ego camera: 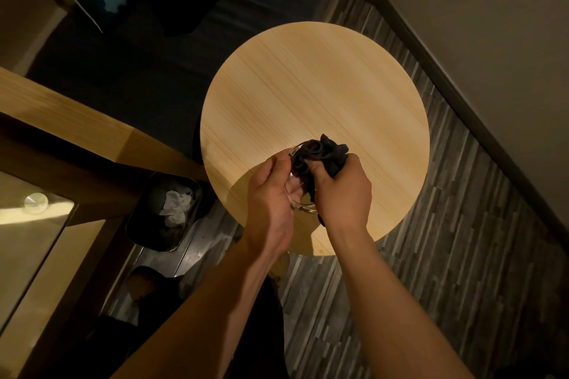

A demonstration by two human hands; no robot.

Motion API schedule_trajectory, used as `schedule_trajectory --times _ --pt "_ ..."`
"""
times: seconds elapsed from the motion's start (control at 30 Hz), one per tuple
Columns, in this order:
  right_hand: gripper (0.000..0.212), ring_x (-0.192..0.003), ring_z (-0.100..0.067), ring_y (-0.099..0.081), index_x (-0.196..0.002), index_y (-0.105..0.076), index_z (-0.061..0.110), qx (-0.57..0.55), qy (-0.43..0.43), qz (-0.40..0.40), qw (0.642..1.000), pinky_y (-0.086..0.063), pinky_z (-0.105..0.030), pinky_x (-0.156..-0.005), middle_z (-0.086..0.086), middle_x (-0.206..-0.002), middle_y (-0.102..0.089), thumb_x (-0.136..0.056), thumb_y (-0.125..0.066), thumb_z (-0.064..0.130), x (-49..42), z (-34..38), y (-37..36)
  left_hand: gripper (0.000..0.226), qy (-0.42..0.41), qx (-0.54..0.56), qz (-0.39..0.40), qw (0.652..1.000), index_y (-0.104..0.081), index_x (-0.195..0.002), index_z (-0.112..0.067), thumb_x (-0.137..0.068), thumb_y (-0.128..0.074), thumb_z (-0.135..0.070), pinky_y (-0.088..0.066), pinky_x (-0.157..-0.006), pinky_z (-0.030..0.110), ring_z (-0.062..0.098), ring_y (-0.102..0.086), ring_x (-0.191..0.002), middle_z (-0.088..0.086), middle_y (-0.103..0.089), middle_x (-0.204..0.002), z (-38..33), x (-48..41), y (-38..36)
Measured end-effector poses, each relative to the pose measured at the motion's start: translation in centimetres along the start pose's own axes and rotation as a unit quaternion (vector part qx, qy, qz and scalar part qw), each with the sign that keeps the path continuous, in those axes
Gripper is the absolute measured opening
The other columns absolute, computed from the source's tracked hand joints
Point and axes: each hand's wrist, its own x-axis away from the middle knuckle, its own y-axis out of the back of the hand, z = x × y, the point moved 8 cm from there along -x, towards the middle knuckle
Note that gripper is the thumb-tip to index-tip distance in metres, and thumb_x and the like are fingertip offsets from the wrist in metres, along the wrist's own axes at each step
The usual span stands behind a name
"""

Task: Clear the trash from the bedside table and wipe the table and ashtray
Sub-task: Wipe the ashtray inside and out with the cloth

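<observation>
A round light-wood bedside table (pixel 314 86) fills the middle of the view. Above its near part I hold a clear glass ashtray (pixel 303 208), tilted, in my left hand (pixel 271 191). My right hand (pixel 341 191) grips a dark cloth (pixel 323 152) that is bunched up and pressed into the ashtray. Most of the glass is hidden by my fingers and the cloth. The tabletop has nothing else on it.
A black bin (pixel 166 209) with crumpled white paper stands on the floor left of the table. A wooden ledge (pixel 77 135) and a glass panel (pixel 27 231) lie further left. Striped carpet (pixel 462 255) and a wall (pixel 492 24) are to the right.
</observation>
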Motion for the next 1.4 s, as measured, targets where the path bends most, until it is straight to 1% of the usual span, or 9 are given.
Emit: schedule_trajectory --times 0.13,0.27,0.5,0.67,0.8,0.97,1.13,1.23,1.4 --pt "0.022 -0.088 -0.020 -0.065 -0.111 -0.066 0.015 -0.027 0.005 0.047 0.999 -0.045 -0.028 -0.064 0.003 -0.095 -0.069 -0.098 -0.066 0.032 -0.7 -0.2 -0.9 0.034 -0.004 -0.023 -0.010 1.000 -0.072 -0.119 -0.006 -0.111 -0.046 -0.026 -0.059 -0.083 0.033 0.027 -0.075 -0.099 0.018 -0.076 -0.115 -0.2 -0.4 1.3" --pt "0.015 -0.090 -0.029 -0.071 -0.108 -0.065 0.014 -0.099 -0.056 0.136 0.984 -0.060 -0.044 -0.075 -0.006 -0.099 -0.072 -0.094 -0.071 0.015 -0.6 -1.3 -1.8 0.045 0.013 -0.033 0.013 0.999 -0.063 -0.131 0.005 -0.113 -0.038 -0.027 -0.062 -0.090 0.040 0.040 -0.072 -0.114 0.028 -0.071 -0.126 -0.5 -0.5 2.0" --pt "0.053 -0.095 -0.011 -0.068 -0.120 -0.057 0.019 -0.096 -0.062 0.234 0.966 -0.056 -0.027 -0.074 0.006 -0.108 -0.070 -0.077 -0.088 0.012 0.3 -1.9 -2.8 0.051 0.057 -0.064 -0.002 0.996 -0.058 -0.137 0.008 -0.113 -0.034 -0.031 -0.053 -0.105 0.059 0.046 -0.065 -0.125 0.034 -0.064 -0.133 -0.7 -0.4 2.7" --pt "0.066 -0.099 -0.014 -0.068 -0.122 -0.054 0.017 -0.074 -0.026 0.195 0.978 -0.058 -0.032 -0.078 0.003 -0.111 -0.069 -0.070 -0.095 0.024 0.5 -1.6 -2.8 0.047 0.055 -0.065 -0.017 0.996 -0.063 -0.132 0.005 -0.113 -0.037 -0.030 -0.061 -0.089 0.046 0.041 -0.071 -0.116 0.030 -0.071 -0.125 -0.5 -0.3 2.7" --pt "0.061 -0.084 0.003 -0.062 -0.111 -0.055 0.020 -0.070 -0.008 0.110 0.991 -0.047 -0.011 -0.060 0.015 -0.096 -0.065 -0.069 -0.094 0.041 0.7 -1.2 -2.7 0.048 0.065 -0.064 -0.048 0.995 -0.058 -0.137 0.007 -0.113 -0.040 -0.030 -0.052 -0.107 0.059 0.046 -0.066 -0.123 0.034 -0.065 -0.132 -0.1 -0.4 2.7" --pt "0.041 -0.070 0.008 -0.054 -0.100 -0.055 0.024 -0.052 -0.006 0.043 0.998 -0.036 -0.012 -0.054 0.022 -0.080 -0.057 -0.081 -0.083 0.046 0.6 -0.9 -2.2 0.049 0.071 -0.041 -0.050 0.995 -0.053 -0.140 0.010 -0.113 -0.039 -0.029 -0.035 -0.120 0.064 0.050 -0.057 -0.128 0.044 -0.055 -0.138 0.0 0.2 2.6" --pt "0.026 -0.082 -0.018 -0.064 -0.098 -0.059 0.017 -0.053 -0.001 0.073 0.996 -0.052 -0.032 -0.066 0.006 -0.087 -0.065 -0.091 -0.077 0.034 0.0 -0.6 -1.8 0.054 0.063 -0.054 -0.015 0.996 -0.056 -0.139 0.009 -0.112 -0.036 -0.033 -0.059 -0.090 0.040 0.036 -0.070 -0.114 0.033 -0.066 -0.132 -0.3 0.1 2.8" --pt "0.021 -0.091 -0.033 -0.068 -0.101 -0.062 0.009 -0.044 -0.010 0.125 0.991 -0.057 -0.053 -0.082 -0.010 -0.096 -0.070 -0.093 -0.074 0.025 -0.1 -0.3 -1.5 0.053 0.075 -0.066 -0.016 0.995 -0.058 -0.139 0.006 -0.113 -0.033 -0.033 -0.052 -0.107 0.051 0.039 -0.067 -0.125 0.026 -0.069 -0.133 -0.5 0.1 3.0" --pt "0.014 -0.077 -0.039 -0.074 -0.097 -0.066 0.002 -0.027 -0.017 0.218 0.975 -0.061 -0.059 -0.073 -0.022 -0.090 -0.074 -0.090 -0.071 0.012 0.0 0.1 -0.7 0.052 0.088 -0.094 -0.008 0.992 -0.053 -0.142 0.008 -0.114 -0.033 -0.031 -0.043 -0.116 0.060 0.043 -0.063 -0.129 0.032 -0.064 -0.136 -1.0 -0.1 2.6"
